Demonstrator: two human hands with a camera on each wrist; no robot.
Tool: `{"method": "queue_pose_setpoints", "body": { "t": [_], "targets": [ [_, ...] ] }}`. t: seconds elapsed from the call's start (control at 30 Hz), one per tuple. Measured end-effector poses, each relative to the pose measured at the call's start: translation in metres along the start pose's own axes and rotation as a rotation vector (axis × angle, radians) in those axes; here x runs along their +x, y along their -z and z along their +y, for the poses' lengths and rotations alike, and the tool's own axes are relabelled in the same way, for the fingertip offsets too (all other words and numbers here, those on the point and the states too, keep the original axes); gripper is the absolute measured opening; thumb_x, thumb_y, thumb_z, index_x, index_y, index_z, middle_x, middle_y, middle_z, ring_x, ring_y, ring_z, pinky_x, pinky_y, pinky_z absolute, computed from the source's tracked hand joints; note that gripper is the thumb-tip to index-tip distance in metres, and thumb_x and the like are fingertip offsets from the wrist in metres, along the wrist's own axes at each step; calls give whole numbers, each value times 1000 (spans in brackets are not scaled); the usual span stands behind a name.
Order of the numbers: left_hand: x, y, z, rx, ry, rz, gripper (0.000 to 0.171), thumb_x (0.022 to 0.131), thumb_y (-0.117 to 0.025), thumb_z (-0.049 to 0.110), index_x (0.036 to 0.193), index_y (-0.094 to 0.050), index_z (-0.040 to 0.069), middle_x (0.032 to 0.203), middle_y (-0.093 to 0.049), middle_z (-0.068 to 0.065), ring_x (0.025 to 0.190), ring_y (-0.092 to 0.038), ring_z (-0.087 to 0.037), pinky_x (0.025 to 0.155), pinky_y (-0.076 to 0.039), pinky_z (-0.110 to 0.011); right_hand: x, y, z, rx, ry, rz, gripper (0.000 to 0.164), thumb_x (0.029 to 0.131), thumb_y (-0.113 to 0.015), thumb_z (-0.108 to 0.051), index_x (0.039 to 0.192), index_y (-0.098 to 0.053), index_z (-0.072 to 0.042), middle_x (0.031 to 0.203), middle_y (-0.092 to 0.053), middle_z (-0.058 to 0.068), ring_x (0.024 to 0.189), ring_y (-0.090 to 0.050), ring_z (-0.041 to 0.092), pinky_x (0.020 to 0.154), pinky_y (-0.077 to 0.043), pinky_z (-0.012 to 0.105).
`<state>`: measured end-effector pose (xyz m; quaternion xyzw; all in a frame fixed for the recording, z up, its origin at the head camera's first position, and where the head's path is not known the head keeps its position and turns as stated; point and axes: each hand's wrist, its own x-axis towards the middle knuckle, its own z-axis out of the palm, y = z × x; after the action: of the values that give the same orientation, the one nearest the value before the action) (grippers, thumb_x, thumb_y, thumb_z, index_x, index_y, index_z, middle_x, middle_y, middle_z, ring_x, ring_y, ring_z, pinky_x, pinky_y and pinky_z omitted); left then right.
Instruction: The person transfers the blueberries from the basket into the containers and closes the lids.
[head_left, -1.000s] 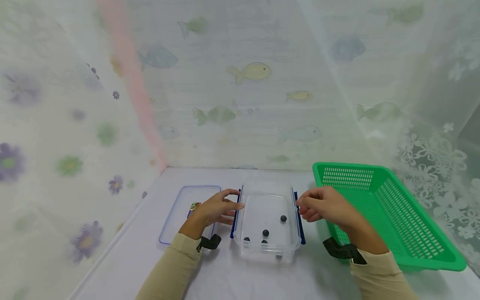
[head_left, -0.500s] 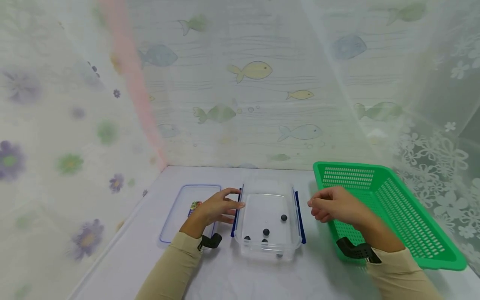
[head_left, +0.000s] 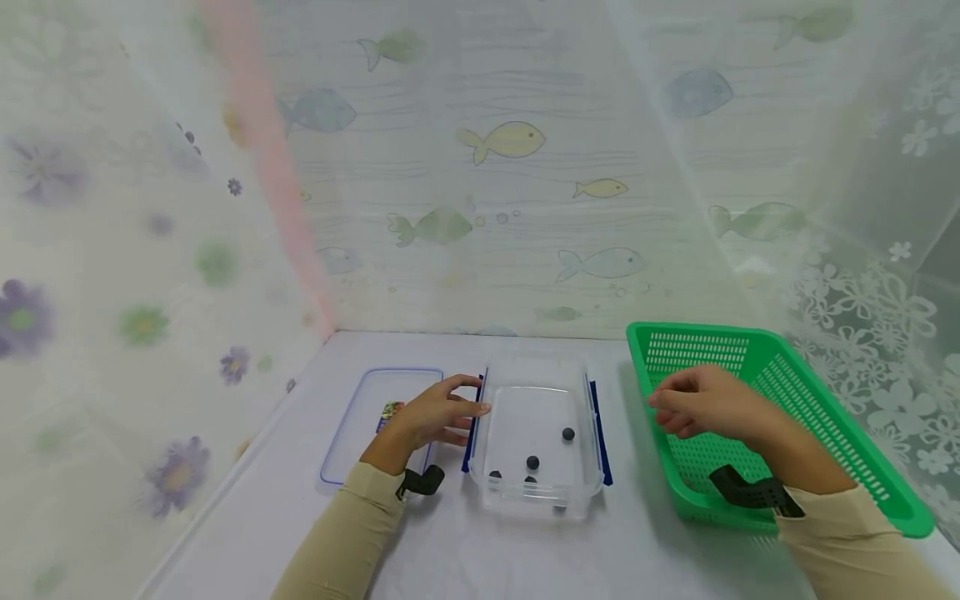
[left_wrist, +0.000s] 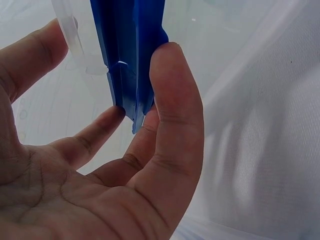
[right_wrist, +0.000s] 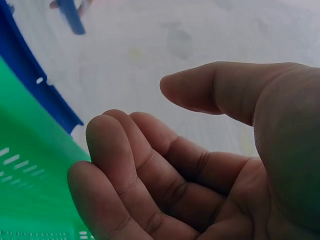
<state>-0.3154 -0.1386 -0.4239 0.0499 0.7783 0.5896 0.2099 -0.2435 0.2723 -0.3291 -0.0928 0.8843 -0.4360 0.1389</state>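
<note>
Five dark balls (head_left: 567,434) sit in the clear box (head_left: 525,417), one toward its right side, the others toward its near edge, the nearest seen through the wall; the box stands lidless on the white-covered desk (head_left: 480,558), a blue latch hanging down each side; left hand (head_left: 435,417) at the box's left side, thumb at the rim and bent fingers against the left blue latch (head_left: 474,433), so its grip pinches the box edge and latch; right hand (head_left: 708,404) well to the right of the box, over the near left part of the green basket (head_left: 810,400), its grip loose, fingers half bent, thumb apart from them, holding nothing; blue-edged clear lid (head_left: 397,385) lies flat to the left of the box, a small coloured label (head_left: 390,414) showing on it, partly behind the left hand; basket is right of the box, apart from it; fish-print curtain (head_left: 517,242) hangs behind the box.
</note>
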Motion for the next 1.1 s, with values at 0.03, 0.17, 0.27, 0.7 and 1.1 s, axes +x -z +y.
{"method": "queue_pose_setpoints", "body": {
  "t": [0.03,0.17,0.27,0.7,1.1],
  "targets": [
    [0,0,0,-1,0,0,77,87,-84,40,152,-46,22,140,-56,-20,109,-71,-33,86,-63,-47,0,2,0,-9,0,-5,44,101,-68,-32,124,-67,5,101,-75,13,90,-74,25,79,-64,39],
    [1,-1,0,-18,0,-5,72,91,-82,36,151,-46,22,141,-56,-20,109,-71,-32,85,-64,-46,-2,8,3,-21,1,-31,39,101,-68,-30,117,-69,5,97,-74,13,88,-72,26,79,-64,39],
    [1,-1,0,-41,1,-12,70,92,-81,32,152,-46,22,140,-56,-20,109,-71,-33,84,-64,-45,-2,11,7,-29,-1,-47,35,102,-67,-29,115,-70,4,96,-73,13,87,-71,26,79,-64,40],
    [-1,-1,-1,-48,8,-6,77,87,-85,37,152,-46,22,137,-58,-19,108,-72,-33,84,-64,-45,4,20,23,-20,-65,-103,32,101,-66,-26,114,-70,2,97,-72,13,89,-71,26,79,-63,39],
    [0,1,0,-43,0,-19,76,88,-84,38,152,-46,23,137,-58,-19,106,-73,-32,86,-63,-46,15,37,60,9,-114,-237,38,103,-61,-24,126,-68,4,116,-70,18,101,-72,29,83,-63,43]
  ]
}}
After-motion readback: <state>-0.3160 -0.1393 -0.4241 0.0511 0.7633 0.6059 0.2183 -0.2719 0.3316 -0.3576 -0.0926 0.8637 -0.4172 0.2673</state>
